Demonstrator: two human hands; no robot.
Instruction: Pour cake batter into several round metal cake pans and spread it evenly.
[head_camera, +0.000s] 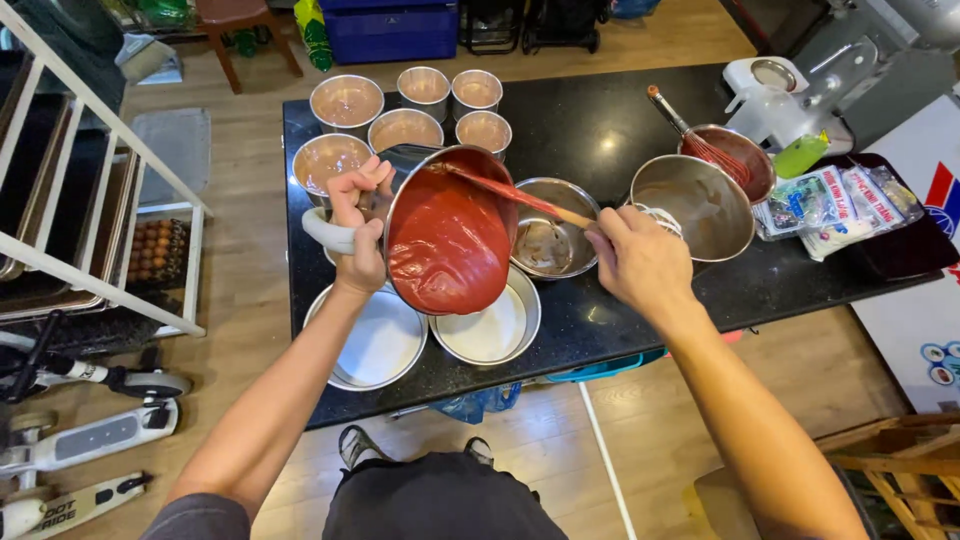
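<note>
My left hand grips the handle of a steel mixing bowl that is tilted toward me, its inside coated with red batter. My right hand holds a spatula with a wooden handle; its red-smeared blade reaches into the upper part of the bowl. Under the tilted bowl, at the near edge of the black counter, lie two round cake pans lined in white, one on the left and one on the right.
Several filled round pans stand at the counter's far left. A small steel bowl, a large empty bowl and a bowl with a whisk sit to the right, beside packets. A rack with egg trays stands left.
</note>
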